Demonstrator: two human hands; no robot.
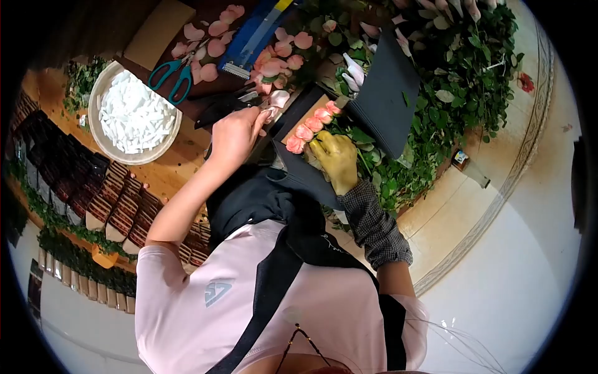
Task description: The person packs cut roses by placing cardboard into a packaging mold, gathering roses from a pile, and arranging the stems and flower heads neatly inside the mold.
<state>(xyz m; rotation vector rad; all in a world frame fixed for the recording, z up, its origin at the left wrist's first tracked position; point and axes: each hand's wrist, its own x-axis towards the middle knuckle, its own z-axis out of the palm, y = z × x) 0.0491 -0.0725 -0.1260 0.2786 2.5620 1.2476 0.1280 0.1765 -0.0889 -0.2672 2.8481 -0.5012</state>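
Note:
A row of several pink-orange roses [314,124] lies along a tan cardboard strip in front of me. My right hand [336,159], in a yellow glove, is closed at the near side of this row. Its fingertips touch or nearly touch the roses, and what they grip is hidden. My left hand [237,134], bare, is pinched beside the row's left side, with pale pink rose petals [277,101] at its fingertips. A dark grey panel [389,96] stands tilted to the right of the roses. Another dark grey flap [305,171] lies below them, near my lap.
A round tub of white pieces [136,115] stands at left, with teal-handled scissors [171,81] beside it. Loose petals [218,37] and a blue tool [255,34] lie at the back. Leafy stems [461,87] pile up at right. Bundled dark stems [68,168] line the far left.

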